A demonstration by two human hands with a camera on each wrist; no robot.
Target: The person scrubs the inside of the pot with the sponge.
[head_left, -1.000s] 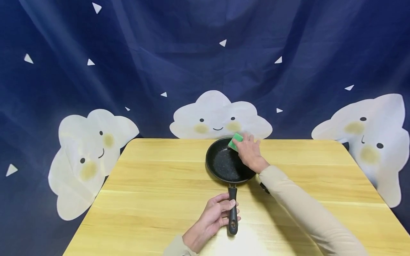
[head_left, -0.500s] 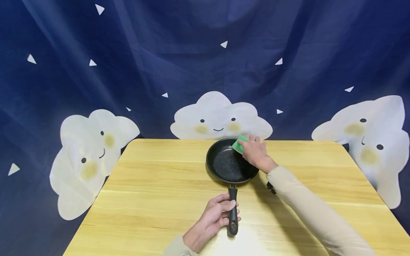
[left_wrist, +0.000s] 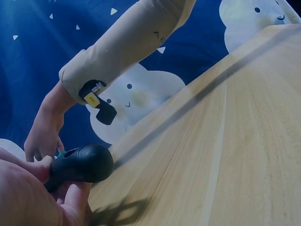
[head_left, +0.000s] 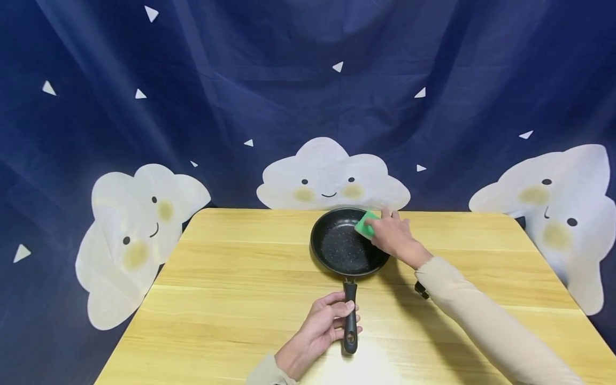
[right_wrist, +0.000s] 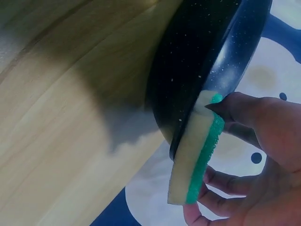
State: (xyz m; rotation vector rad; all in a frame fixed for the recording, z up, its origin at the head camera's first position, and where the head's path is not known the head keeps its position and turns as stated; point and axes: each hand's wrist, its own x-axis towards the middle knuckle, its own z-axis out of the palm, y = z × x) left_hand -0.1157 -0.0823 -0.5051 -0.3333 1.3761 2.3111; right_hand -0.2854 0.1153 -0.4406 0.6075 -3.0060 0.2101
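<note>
Over the wooden table (head_left: 231, 299), the left hand (head_left: 318, 327) grips the black handle (head_left: 350, 322), probably stiff and the surest hold on the frying pan (head_left: 343, 248) beyond it, which looks moderately heavy and slick inside. Farther right, at the pan's far-right rim, the right hand (head_left: 393, 236) pinches a green-and-cream sponge (right_wrist: 195, 155), likely light and soft, best held by its edges.

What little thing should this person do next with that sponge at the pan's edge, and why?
Probably slide the sponge a little along the edge of the pan: its cream side seems to lie against that edge, the right fingers pinch it there, and the left fingers hold the handle, which should help steady the pan.
</note>
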